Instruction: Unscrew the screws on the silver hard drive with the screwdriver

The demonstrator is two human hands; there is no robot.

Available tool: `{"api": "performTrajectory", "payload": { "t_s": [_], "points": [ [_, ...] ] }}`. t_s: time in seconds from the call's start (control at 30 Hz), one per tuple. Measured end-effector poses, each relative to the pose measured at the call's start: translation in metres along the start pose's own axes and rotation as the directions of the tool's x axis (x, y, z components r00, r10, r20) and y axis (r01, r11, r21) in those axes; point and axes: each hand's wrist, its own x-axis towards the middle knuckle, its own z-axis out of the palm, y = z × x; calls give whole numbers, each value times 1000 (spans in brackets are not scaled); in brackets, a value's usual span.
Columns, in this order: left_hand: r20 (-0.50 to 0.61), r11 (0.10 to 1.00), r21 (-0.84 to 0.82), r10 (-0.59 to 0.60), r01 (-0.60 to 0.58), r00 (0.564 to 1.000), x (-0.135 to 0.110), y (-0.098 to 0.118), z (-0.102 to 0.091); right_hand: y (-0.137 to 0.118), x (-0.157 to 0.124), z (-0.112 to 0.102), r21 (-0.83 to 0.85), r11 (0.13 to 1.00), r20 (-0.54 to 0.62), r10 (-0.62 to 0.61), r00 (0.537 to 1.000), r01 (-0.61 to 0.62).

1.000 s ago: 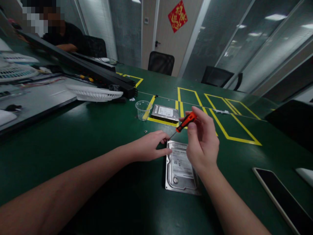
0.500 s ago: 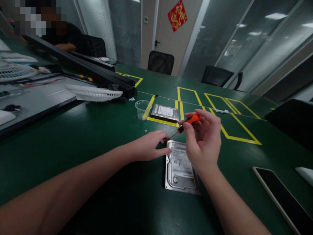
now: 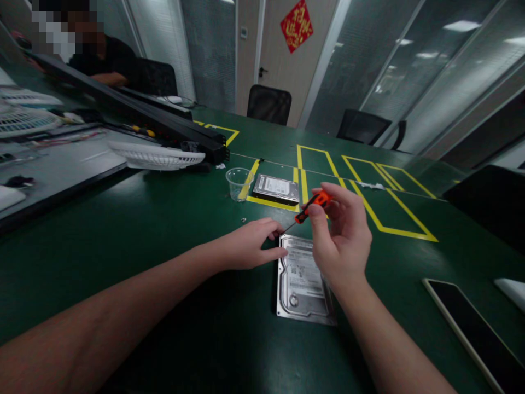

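Observation:
A silver hard drive (image 3: 301, 282) lies flat on the green table (image 3: 164, 219) in front of me. My left hand (image 3: 250, 245) rests at the drive's far left corner, with thumb and fingers pinched at its edge. My right hand (image 3: 338, 235) is above the drive, fingers closed round a small orange-handled screwdriver (image 3: 311, 206). The screwdriver's thin shaft slants down to the left, its tip close to my left fingertips at the drive's corner.
A second hard drive (image 3: 276, 189) lies in a yellow-taped box, beside a clear plastic cup (image 3: 239, 184). A tiny screw (image 3: 244, 220) sits on the table. A white fan grille (image 3: 156, 156) and a long black bar (image 3: 135, 112) are at left, a phone (image 3: 471, 325) at right. A person sits far left.
My right hand's fingers have shifted round the screwdriver handle, as in turning it. My left hand and the drive stay where they were.

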Motion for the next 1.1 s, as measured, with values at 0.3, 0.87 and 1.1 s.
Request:
{"api": "performTrajectory", "payload": {
  "t_s": [0.3,0.87,1.1],
  "points": [
    [6,1000,-7,-4,4,1000,0,0,-1,-1,0,-1,-9,1000,32,0,999,0],
    [12,1000,-8,-18,18,1000,0,1,-1,0,-1,3,90,996,-29,25,999,-22],
    [3,1000,-6,7,-7,1000,0,0,0,0,-1,0,81,996,53,19,998,-24]
  ]
}}
